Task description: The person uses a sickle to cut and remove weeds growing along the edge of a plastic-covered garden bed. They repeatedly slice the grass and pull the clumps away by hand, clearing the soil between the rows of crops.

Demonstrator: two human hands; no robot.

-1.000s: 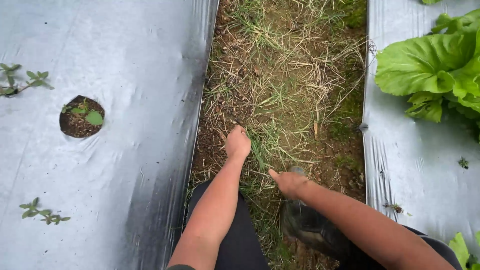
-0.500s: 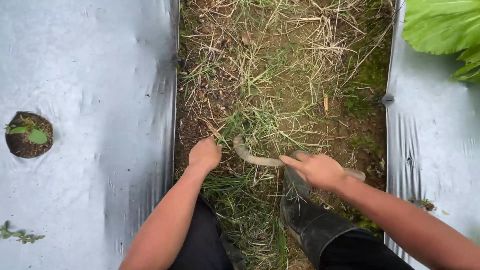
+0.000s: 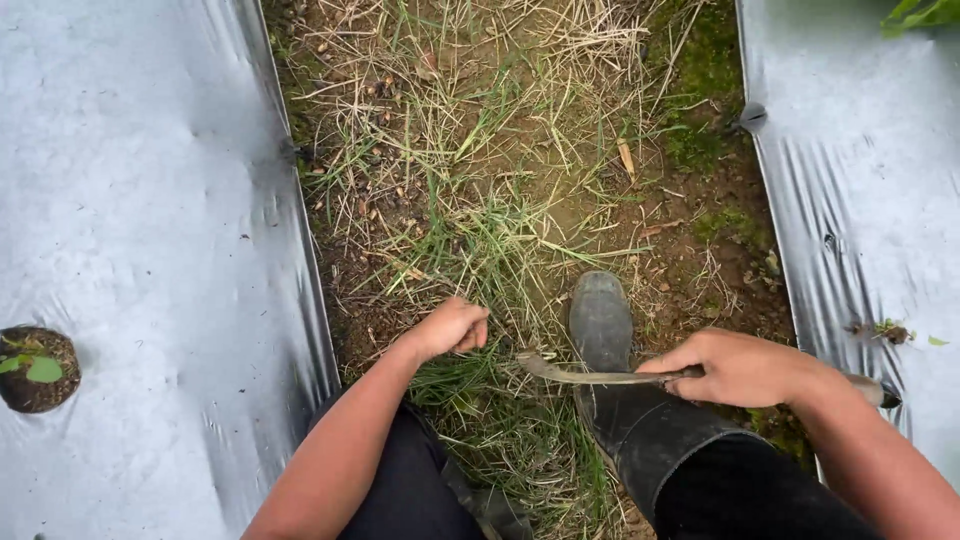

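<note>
Green grass tuft (image 3: pixel 480 250) in the middle of the furrow, and here the left hand (image 3: pixel 452 326) sits curled at its base, fingers folded in as if bunching blades, though whether stems are truly pinched I cannot tell from above. The right hand (image 3: pixel 740 366) is wrapped tight round the handle of a sickle (image 3: pixel 590 374), thumb on top. The tool's long axis runs almost level, left to right, its curved tip pointing toward the left hand and stopping just short of it, so the left hand is the nearer one to the grass and the blade lies just to its right. A black rubber boot (image 3: pixel 605 330) stands directly behind the blade, toe up the furrow. Silver plastic mulch (image 3: pixel 140 200) flanks the furrow's left edge, a planting hole (image 3: pixel 35 368) with a seedling near its lower left; more mulch sheeting (image 3: pixel 860 180) lines the right edge.
</note>
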